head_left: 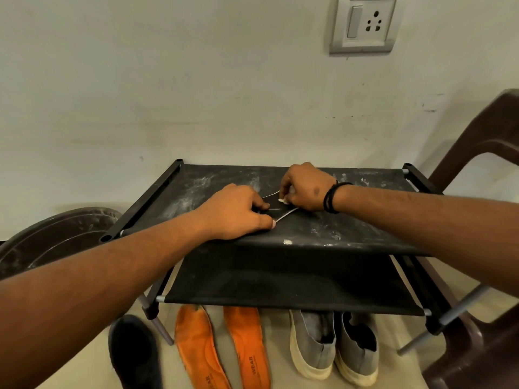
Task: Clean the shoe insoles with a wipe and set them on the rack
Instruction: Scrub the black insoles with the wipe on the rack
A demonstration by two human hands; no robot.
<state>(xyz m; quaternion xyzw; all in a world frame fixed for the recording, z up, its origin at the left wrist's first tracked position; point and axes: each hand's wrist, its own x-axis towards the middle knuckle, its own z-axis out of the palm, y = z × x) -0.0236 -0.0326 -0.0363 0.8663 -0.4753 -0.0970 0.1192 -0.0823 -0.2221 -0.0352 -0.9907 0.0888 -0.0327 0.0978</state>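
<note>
orange insoles (222,352) cropped below, wipe (282,201) mostly hidden

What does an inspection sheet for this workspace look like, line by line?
Surface: black fabric top shelf of the rack, dusty with white marks.
Job's things: a dark insole with a pale edge lies on the top shelf; a small white wipe is under the right hand; two orange insoles lie on the floor.
Clutter: grey shoes and a black shoe on the floor.
Hands: left hand holds the dark insole; right hand pinches the wipe.
Cables: nothing seen.
Surroundings: wall socket, brown chair, dark tub.
</note>
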